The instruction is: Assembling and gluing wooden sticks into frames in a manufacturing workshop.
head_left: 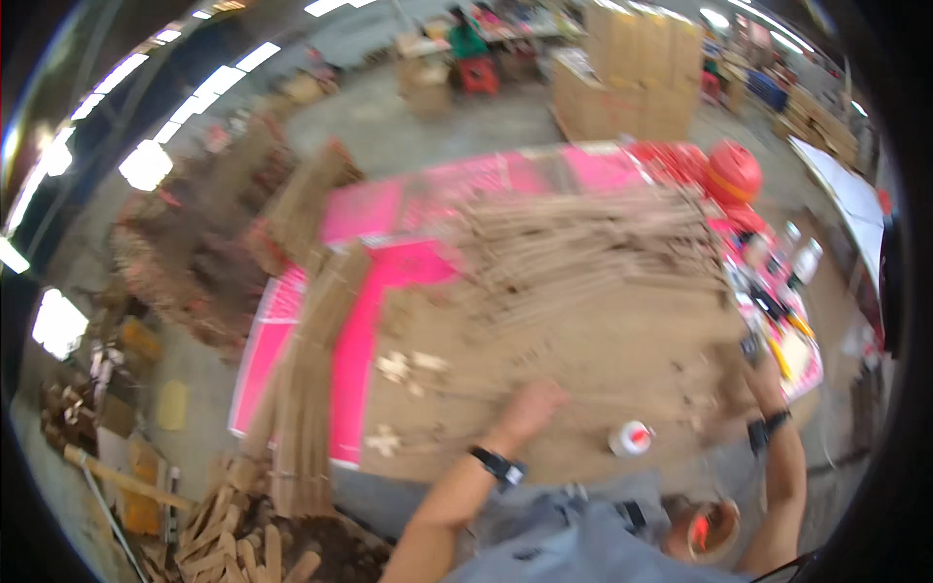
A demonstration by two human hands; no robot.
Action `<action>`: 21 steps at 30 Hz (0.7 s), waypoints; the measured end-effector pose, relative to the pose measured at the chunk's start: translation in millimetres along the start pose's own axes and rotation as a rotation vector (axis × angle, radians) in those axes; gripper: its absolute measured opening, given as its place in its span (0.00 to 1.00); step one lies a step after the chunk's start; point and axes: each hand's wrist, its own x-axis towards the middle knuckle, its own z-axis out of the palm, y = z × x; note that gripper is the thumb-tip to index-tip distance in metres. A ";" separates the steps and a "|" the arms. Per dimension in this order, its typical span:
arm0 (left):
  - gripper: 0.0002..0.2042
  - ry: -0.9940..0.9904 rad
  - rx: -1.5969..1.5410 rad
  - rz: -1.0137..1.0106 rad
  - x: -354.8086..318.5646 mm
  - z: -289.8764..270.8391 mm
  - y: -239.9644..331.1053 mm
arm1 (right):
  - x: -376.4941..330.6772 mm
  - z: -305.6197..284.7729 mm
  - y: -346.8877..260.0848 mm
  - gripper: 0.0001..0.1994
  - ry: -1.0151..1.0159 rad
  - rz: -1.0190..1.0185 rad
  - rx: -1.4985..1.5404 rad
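Note:
My left hand (531, 408) is over the brown tabletop, a dark band on its wrist. Motion blurs its fingers, and I cannot see whether anything is in them. At the table's right side my right hand (764, 381) has its fingers closed around a small dark object (748, 346) too blurred to name. A white bottle with a red tip (633, 438) stands near the front edge, between my hands. Left of my left hand lie small pale wooden cross-shaped pieces (395, 367). Beyond both hands a wide pile of thin brown strips (593, 238) covers the back of the table.
Long bundled brown strips (316, 360) lie along the left side over pink sheeting (352, 389). A red round container (733, 173) stands at the back right. Clear bottles (806, 260) and yellow-handled tools (779, 358) crowd the right edge. Cartons (632, 83) and a seated person (467, 44) are farther back.

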 end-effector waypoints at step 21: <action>0.06 0.123 -0.049 -0.138 11.7 -22.2 18.1 | -74.0 -12.6 -252.3 0.19 -0.773 -0.546 0.344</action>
